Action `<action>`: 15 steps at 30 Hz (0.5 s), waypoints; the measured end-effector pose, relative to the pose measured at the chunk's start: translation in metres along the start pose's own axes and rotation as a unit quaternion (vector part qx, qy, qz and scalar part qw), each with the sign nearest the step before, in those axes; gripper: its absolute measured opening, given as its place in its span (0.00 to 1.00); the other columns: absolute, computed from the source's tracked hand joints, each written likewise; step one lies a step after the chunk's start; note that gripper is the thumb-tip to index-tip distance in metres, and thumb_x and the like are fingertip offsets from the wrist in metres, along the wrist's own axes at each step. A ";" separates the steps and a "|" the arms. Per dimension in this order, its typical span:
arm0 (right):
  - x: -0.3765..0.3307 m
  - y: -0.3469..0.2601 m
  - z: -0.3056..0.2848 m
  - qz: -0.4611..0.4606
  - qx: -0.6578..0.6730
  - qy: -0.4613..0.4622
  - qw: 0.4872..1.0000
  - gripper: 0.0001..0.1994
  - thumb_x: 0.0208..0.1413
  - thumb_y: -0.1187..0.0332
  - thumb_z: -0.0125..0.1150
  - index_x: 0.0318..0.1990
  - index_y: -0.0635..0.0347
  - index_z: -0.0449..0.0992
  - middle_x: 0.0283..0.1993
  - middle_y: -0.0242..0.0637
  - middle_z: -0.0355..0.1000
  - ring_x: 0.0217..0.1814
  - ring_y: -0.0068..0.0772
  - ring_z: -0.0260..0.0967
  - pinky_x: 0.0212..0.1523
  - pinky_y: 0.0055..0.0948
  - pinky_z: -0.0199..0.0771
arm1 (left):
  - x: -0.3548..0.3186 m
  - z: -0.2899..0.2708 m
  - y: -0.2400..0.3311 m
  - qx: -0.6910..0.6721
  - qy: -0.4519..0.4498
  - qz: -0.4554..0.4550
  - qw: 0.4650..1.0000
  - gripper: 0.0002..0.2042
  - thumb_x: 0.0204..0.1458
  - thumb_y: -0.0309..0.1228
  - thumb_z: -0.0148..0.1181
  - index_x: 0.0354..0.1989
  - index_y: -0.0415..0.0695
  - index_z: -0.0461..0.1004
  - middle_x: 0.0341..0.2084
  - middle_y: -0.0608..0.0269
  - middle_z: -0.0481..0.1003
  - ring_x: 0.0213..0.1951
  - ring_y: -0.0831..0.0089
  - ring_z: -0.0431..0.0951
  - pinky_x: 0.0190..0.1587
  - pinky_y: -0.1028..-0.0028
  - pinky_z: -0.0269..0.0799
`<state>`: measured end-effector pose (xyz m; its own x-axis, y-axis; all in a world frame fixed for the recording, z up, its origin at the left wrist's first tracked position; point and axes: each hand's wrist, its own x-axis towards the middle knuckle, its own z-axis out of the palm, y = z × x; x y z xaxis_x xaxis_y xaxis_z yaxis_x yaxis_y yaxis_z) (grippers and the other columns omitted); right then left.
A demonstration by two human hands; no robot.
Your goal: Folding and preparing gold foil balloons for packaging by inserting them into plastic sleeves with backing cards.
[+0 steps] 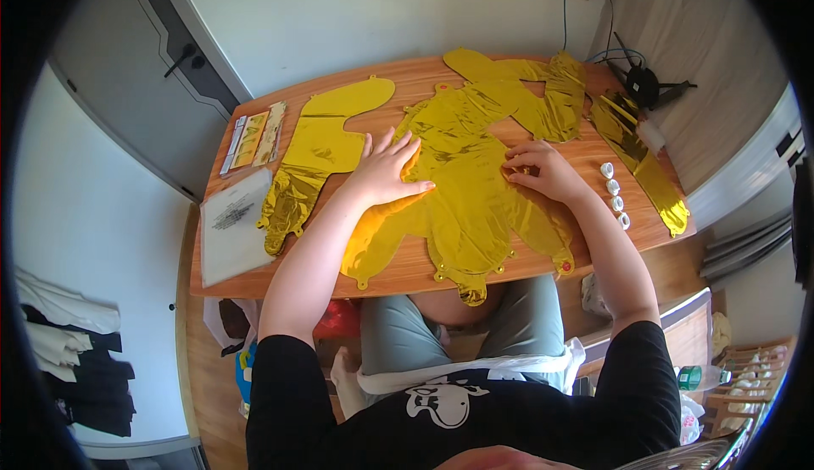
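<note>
Both hands [386, 169] flat on gold foil balloon [462, 190]

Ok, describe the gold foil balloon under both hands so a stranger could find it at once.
Start at the wooden table. The flat gold foil balloon lies across its middle, its bottom tip hanging over the near edge, with the left hand spread flat on it and the right hand pinching it. The other gold balloons lie untouched to either side and behind.

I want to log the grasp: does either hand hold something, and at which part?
The left hand only lies flat on the gold foil balloon. The right hand has its fingers curled on the balloon's middle; a true pinch cannot be told.
</note>
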<state>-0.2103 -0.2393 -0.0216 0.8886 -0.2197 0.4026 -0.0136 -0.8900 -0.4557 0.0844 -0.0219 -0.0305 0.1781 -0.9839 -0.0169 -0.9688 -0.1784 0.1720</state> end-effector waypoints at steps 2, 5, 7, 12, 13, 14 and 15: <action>0.000 -0.005 -0.002 0.030 0.010 -0.019 0.999 0.13 0.52 0.68 0.73 0.44 0.60 0.85 0.53 0.42 0.78 0.57 0.46 0.72 0.58 0.40 0.70 | -0.001 -0.001 0.000 -0.008 -0.006 0.003 1.000 0.54 0.49 0.76 0.51 0.78 0.48 0.51 0.78 0.55 0.47 0.79 0.55 0.35 0.77 0.46 0.20; -0.002 0.000 0.001 0.050 0.011 -0.036 0.998 0.13 0.53 0.69 0.72 0.46 0.60 0.85 0.55 0.42 0.77 0.59 0.45 0.71 0.60 0.39 0.69 | -0.001 -0.003 0.001 -0.021 -0.012 0.007 1.000 0.52 0.52 0.71 0.56 0.77 0.47 0.52 0.78 0.53 0.47 0.79 0.52 0.37 0.77 0.45 0.24; -0.003 0.008 0.002 0.045 0.005 -0.038 0.998 0.14 0.52 0.69 0.73 0.46 0.60 0.85 0.55 0.42 0.77 0.59 0.45 0.71 0.60 0.39 0.69 | 0.003 -0.003 0.001 -0.060 -0.016 0.002 0.998 0.53 0.51 0.71 0.57 0.77 0.46 0.51 0.78 0.53 0.47 0.79 0.52 0.37 0.77 0.46 0.28; 0.000 0.013 0.004 0.006 -0.007 -0.030 1.000 0.14 0.52 0.70 0.72 0.47 0.61 0.85 0.54 0.43 0.78 0.58 0.46 0.73 0.59 0.39 0.71 | 0.005 -0.001 -0.010 -0.065 -0.001 0.003 0.998 0.52 0.51 0.66 0.62 0.78 0.47 0.50 0.78 0.53 0.46 0.79 0.52 0.37 0.78 0.48 0.30; 0.000 0.014 0.005 0.004 -0.015 -0.024 1.000 0.14 0.53 0.70 0.72 0.46 0.61 0.85 0.54 0.43 0.78 0.58 0.46 0.73 0.59 0.39 0.71 | 0.006 0.002 -0.013 -0.067 -0.007 0.004 0.998 0.52 0.51 0.66 0.62 0.78 0.47 0.50 0.78 0.53 0.46 0.79 0.52 0.37 0.78 0.48 0.30; 0.002 0.013 0.003 0.006 -0.004 -0.036 0.999 0.14 0.53 0.69 0.72 0.47 0.61 0.85 0.55 0.43 0.78 0.59 0.46 0.72 0.60 0.39 0.71 | 0.008 0.003 -0.011 -0.063 -0.005 0.005 0.998 0.52 0.51 0.66 0.62 0.78 0.47 0.50 0.78 0.53 0.46 0.79 0.52 0.37 0.78 0.48 0.30; 0.001 0.012 0.002 0.012 -0.002 -0.038 0.999 0.14 0.53 0.69 0.72 0.47 0.61 0.85 0.55 0.43 0.78 0.59 0.46 0.72 0.60 0.39 0.71 | 0.009 0.003 -0.010 -0.059 -0.003 0.006 0.998 0.52 0.51 0.66 0.62 0.78 0.47 0.50 0.78 0.53 0.46 0.79 0.52 0.37 0.78 0.48 0.31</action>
<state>-0.2089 -0.2494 -0.0281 0.9202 -0.2111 0.3297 -0.0383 -0.8866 -0.4610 0.0955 -0.0292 -0.0359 0.1650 -0.9861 -0.0203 -0.9436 -0.1638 0.2876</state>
